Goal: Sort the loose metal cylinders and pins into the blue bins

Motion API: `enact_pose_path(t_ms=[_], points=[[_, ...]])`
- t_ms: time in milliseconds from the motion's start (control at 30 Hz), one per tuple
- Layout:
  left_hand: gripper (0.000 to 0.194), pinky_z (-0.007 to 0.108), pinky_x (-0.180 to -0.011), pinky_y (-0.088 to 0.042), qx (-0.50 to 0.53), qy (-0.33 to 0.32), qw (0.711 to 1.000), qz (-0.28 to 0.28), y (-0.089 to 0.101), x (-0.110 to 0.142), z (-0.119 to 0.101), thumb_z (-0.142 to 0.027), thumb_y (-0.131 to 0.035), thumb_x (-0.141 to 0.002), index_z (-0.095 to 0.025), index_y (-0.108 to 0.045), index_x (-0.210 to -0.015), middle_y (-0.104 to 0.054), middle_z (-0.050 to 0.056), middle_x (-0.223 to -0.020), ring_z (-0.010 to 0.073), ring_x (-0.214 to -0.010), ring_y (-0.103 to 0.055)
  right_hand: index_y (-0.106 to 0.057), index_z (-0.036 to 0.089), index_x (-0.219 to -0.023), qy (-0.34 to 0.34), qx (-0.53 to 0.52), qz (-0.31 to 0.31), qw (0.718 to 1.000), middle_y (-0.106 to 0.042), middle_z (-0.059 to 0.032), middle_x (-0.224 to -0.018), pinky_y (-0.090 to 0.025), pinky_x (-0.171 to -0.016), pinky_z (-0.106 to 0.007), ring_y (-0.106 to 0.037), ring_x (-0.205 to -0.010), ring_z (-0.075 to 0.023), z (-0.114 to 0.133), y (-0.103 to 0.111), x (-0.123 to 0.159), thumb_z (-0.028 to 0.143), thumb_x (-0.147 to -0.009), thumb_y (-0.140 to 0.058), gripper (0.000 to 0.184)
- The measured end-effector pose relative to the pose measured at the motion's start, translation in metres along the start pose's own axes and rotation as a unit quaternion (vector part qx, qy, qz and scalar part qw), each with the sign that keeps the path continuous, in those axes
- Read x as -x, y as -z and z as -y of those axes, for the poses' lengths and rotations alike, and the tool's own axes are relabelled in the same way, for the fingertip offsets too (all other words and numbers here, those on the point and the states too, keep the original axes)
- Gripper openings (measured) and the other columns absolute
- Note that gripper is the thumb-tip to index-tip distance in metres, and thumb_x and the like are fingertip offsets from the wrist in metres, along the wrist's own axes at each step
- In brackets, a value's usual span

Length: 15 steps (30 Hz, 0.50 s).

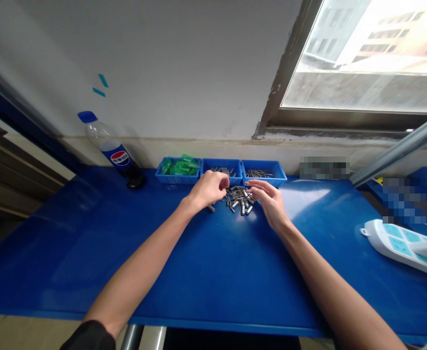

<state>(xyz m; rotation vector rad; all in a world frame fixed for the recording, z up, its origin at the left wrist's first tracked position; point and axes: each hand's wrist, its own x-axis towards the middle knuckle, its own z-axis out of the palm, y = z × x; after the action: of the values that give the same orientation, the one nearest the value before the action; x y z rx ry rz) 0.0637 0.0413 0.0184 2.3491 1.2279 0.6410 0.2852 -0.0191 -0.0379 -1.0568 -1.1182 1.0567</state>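
Observation:
A loose pile of small metal parts (pixel 240 199), silvery cylinders mixed with thin brass-coloured pins, lies on the blue tabletop between my hands. My left hand (pixel 208 188) is at the pile's left edge, its fingers curled in a pinch; whatever is between the fingertips is hidden. My right hand (pixel 270 200) reaches in from the other side with fingers stretched and slightly bent, the tips at the pile's right edge. Behind the pile stand three blue bins: one with green plastic pieces (pixel 181 166), a middle one with grey parts (pixel 230 172), and one with thin pins (pixel 259 173).
A cola bottle (pixel 116 153) with a blue cap stands left of the bins against the wall. On the right of the blue table (pixel 206 272) lies a white power strip (pixel 399 243) with a plug in it. A metal bar (pixel 399 148) slants at the right, below the window.

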Motion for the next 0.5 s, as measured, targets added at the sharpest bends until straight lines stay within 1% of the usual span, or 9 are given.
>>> enact_pose_path(t_ms=[67,167,267,333,400,500], points=[[0.013,0.023,-0.072,-0.057,0.037,-0.006,0.999,-0.008,0.0016,-0.0013,0.003,-0.01,-0.069,-0.076,-0.016,-0.078,-0.084,-0.079,0.005,-0.082,0.0182,-0.077,-0.075,-0.079,0.026,-0.109,-0.001,0.0,0.001,1.0,-0.079,-0.0077,-0.116,-0.056,-0.086,-0.039,-0.073,-0.095,-0.0238,0.0007,0.0001,0.0001,0.042,-0.085,-0.079,0.029],[0.007,0.024,-0.074,-0.058,0.114,0.007,0.993,-0.03,0.0045,-0.0029,0.0031,-0.014,-0.072,-0.079,-0.015,-0.077,-0.083,-0.08,0.006,-0.085,0.0186,-0.08,-0.077,-0.078,0.026,-0.109,0.001,0.005,0.001,1.0,-0.08,-0.0074,-0.111,-0.056,-0.086,-0.038,-0.073,-0.093,-0.0231,0.0024,-0.0004,0.0006,0.043,-0.084,-0.08,0.03],[0.008,0.025,-0.075,-0.06,0.21,0.027,0.976,-0.042,0.0074,-0.0039,0.0002,-0.02,-0.077,-0.079,-0.014,-0.077,-0.085,-0.081,0.007,-0.085,0.0192,-0.079,-0.077,-0.077,0.026,-0.11,0.006,0.033,0.004,0.999,-0.081,-0.0052,-0.097,-0.057,-0.083,-0.039,-0.073,-0.084,-0.022,0.005,-0.0025,0.0019,0.046,-0.083,-0.082,0.035],[0.015,0.026,-0.075,-0.061,0.262,0.03,0.964,-0.03,0.0089,-0.0041,-0.0017,-0.024,-0.081,-0.078,-0.013,-0.077,-0.087,-0.081,0.008,-0.085,0.0198,-0.079,-0.078,-0.077,0.026,-0.113,0.0,0.041,0.018,0.999,-0.08,-0.0038,-0.09,-0.057,-0.081,-0.039,-0.073,-0.079,-0.0215,0.0065,-0.0048,0.0031,0.047,-0.083,-0.083,0.038],[0.02,0.026,-0.075,-0.062,0.291,0.028,0.956,-0.012,0.0099,-0.0039,-0.0031,-0.027,-0.083,-0.076,-0.013,-0.077,-0.088,-0.081,0.009,-0.086,0.0205,-0.08,-0.078,-0.077,0.026,-0.114,-0.014,0.023,0.035,0.999,-0.081,-0.0038,-0.089,-0.058,-0.081,-0.039,-0.074,-0.078,-0.0214,0.0069,-0.0071,0.0043,0.047,-0.081,-0.085,0.04],[0.022,0.026,-0.075,-0.061,0.305,0.019,0.952,0.015,0.0094,-0.0032,-0.0047,-0.027,-0.084,-0.075,-0.012,-0.078,-0.089,-0.081,0.01,-0.086,0.0212,-0.082,-0.079,-0.08,0.025,-0.106,-0.029,-0.017,0.051,0.998,-0.081,-0.0047,-0.09,-0.058,-0.082,-0.038,-0.074,-0.079,-0.0208,0.0043,-0.0084,0.0052,0.044,-0.079,-0.088,0.034]])
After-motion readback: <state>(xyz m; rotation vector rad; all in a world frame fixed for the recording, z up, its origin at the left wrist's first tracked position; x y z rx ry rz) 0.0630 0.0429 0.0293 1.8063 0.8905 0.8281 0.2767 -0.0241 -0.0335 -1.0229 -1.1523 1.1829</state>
